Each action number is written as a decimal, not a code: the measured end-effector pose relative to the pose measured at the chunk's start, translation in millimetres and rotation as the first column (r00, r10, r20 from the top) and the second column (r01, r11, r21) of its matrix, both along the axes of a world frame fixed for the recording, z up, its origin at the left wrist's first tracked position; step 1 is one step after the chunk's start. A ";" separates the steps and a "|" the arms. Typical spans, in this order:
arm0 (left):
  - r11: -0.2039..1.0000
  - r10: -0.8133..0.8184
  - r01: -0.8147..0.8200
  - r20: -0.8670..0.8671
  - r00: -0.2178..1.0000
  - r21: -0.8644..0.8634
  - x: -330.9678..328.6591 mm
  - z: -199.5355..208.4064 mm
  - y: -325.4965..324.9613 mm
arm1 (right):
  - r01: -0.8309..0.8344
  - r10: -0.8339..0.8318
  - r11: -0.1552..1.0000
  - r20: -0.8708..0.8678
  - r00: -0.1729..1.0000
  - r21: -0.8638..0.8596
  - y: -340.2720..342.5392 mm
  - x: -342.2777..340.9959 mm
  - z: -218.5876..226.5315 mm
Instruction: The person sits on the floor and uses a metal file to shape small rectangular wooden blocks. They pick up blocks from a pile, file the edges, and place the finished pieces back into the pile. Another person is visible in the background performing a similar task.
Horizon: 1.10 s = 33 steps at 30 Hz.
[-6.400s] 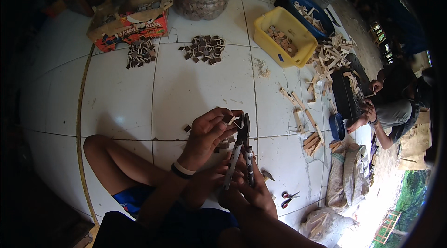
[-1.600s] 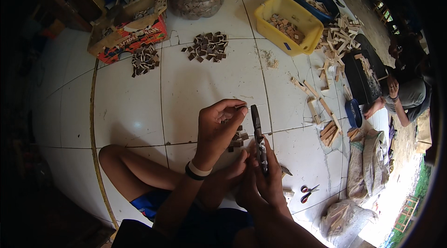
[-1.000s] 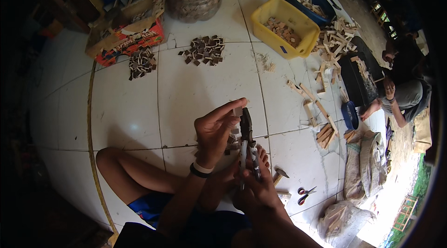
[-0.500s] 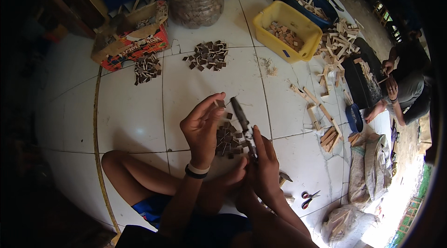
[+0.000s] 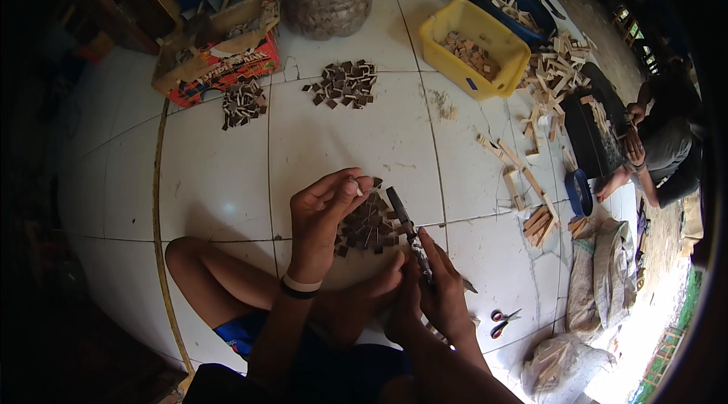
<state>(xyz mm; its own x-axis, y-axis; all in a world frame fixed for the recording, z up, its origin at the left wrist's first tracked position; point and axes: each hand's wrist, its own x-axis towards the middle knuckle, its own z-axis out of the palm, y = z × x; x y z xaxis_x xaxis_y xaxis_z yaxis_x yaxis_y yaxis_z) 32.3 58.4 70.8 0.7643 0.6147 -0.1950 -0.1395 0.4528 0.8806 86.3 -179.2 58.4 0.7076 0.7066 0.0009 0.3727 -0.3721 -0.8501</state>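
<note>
My left hand (image 5: pixel 317 216) pinches a small pale-edged piece (image 5: pixel 358 188) between thumb and fingertips, above a pile of small dark-faced square wooden pieces (image 5: pixel 369 223). To its right, my right hand (image 5: pixel 446 296) grips a long, narrow tool (image 5: pixel 401 208) with a dark, tapering front and a whitish, mottled rear part. The tool points up and away, its tip apart from the held piece. Its exact kind cannot be made out. Beyond my hands lie two more heaps of such squares, one in the middle (image 5: pixel 347 85) and one farther left (image 5: pixel 244 104).
A torn red cardboard box (image 5: pixel 227 70) and a large clear plastic container (image 5: pixel 321 2) stand at the back. Back right are a yellow basin (image 5: pixel 504 85) and scattered wooden strips (image 5: pixel 557 62). Scissors (image 5: pixel 501 323) lie near my right forearm. Another person's hands (image 5: pixel 635 144) work far right.
My left hand has turned, so the held piece now shows a pale edge. The tool and my right hand have shifted slightly right and nearer. The view has also moved a little.
</note>
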 end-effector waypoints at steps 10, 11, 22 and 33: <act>0.996 -0.058 0.061 -0.051 0.997 0.060 -0.3 4.5 2.6 | -0.014 0.014 1.000 0.050 0.999 0.009 9.5 -5.0 1.3; 0.997 -0.057 0.060 -0.053 0.997 0.052 -0.3 4.9 2.7 | -0.010 0.010 1.000 0.019 1.000 0.001 10.0 -5.9 2.7; 0.985 0.153 -0.154 -0.025 0.988 -0.074 9.3 10.5 -22.3 | 0.032 -0.032 0.998 -0.003 0.999 -0.053 14.6 -11.4 11.2; 0.999 0.012 -0.014 -0.030 0.999 -0.048 4.4 14.7 -8.7 | 0.091 -0.088 0.996 0.093 0.992 -0.026 16.0 -15.8 3.0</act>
